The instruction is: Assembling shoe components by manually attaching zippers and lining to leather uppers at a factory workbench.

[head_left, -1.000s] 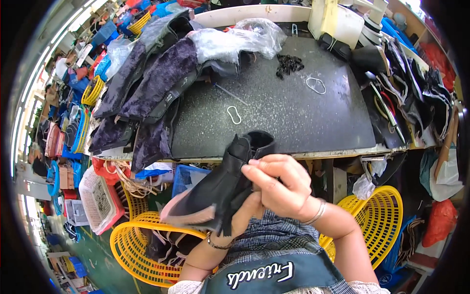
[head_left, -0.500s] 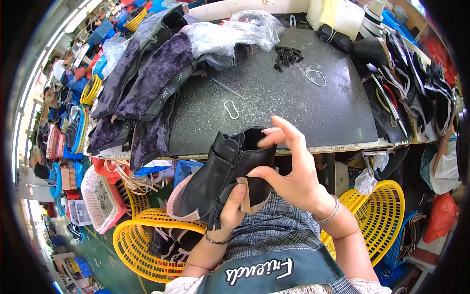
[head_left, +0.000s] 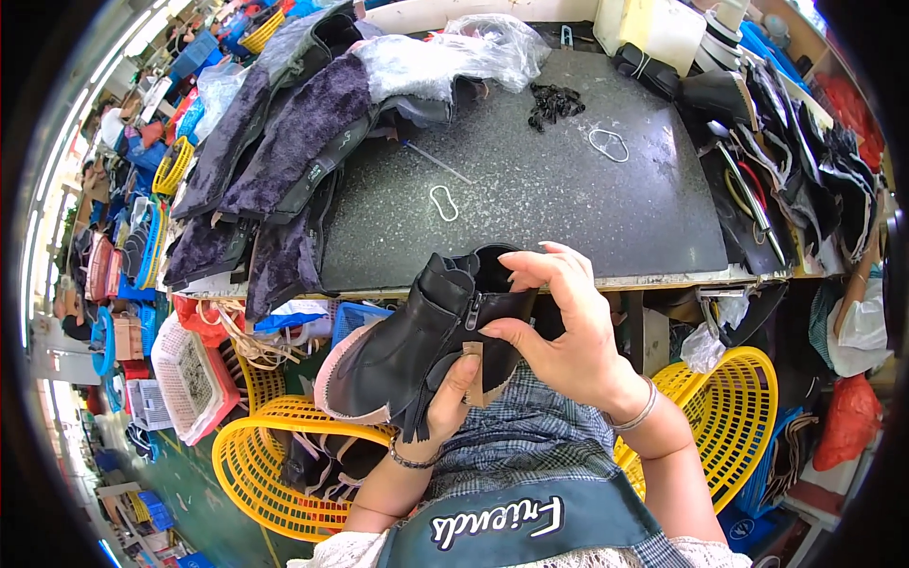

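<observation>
1. On the left of the table, several dark boots with purple fur [head_left: 308, 147] lie heaped, a clear plastic bag [head_left: 502, 43] touching the pile.
2. Near the middle of the table are a thin stick [head_left: 437, 163], a small pale loop [head_left: 435, 201] and a tangle of black cords [head_left: 556, 102]. A second loop lies to the right of the cords.
3. Black boot pieces [head_left: 843, 175] crowd the table's right end, with a red-handled tool [head_left: 748, 194] beside them.
4. Yellow baskets stand low on both sides of the person, the left basket [head_left: 241, 488] holding dark items and the right basket [head_left: 762, 379] tilted.
5. The table [head_left: 559, 204] has a dark, speckled top and a pale front edge, partly hidden by the held boot and right hand.
6. Beyond on the left, the room is packed with bins and goods above a green floor [head_left: 213, 502].
7. The black boot [head_left: 393, 331] is in front of the table edge, toe to the left, open top upward.
8. The left hand [head_left: 453, 402] grasps its back part, thumb on a tan strip [head_left: 475, 383].
9. The right hand [head_left: 578, 341] has curled fingers at the boot's opening and its thumb by the zip [head_left: 473, 312]; I cannot tell whether it grips.
</observation>
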`<action>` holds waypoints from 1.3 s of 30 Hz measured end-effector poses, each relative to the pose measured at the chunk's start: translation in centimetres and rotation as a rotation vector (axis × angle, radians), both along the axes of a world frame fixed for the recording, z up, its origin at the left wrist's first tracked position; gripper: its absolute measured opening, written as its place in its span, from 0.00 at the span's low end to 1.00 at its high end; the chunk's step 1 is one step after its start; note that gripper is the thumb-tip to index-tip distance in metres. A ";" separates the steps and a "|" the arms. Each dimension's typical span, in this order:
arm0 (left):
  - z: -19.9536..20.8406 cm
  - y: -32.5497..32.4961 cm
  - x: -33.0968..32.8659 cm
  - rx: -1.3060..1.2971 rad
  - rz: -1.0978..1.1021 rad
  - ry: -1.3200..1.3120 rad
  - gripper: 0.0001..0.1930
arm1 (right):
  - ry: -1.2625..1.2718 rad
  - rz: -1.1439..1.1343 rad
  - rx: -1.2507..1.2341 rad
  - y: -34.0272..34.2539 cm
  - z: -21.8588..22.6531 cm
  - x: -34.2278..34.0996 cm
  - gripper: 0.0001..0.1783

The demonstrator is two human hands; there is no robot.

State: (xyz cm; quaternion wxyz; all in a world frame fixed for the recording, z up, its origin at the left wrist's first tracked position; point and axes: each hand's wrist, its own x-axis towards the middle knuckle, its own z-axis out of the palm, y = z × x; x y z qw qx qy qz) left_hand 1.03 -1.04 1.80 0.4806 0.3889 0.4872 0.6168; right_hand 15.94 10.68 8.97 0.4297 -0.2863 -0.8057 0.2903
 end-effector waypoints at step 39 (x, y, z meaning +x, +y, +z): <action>4.1 -0.1 -2.2 0.166 -0.123 0.696 0.06 | -0.204 0.433 0.386 -3.9 -4.9 1.6 0.16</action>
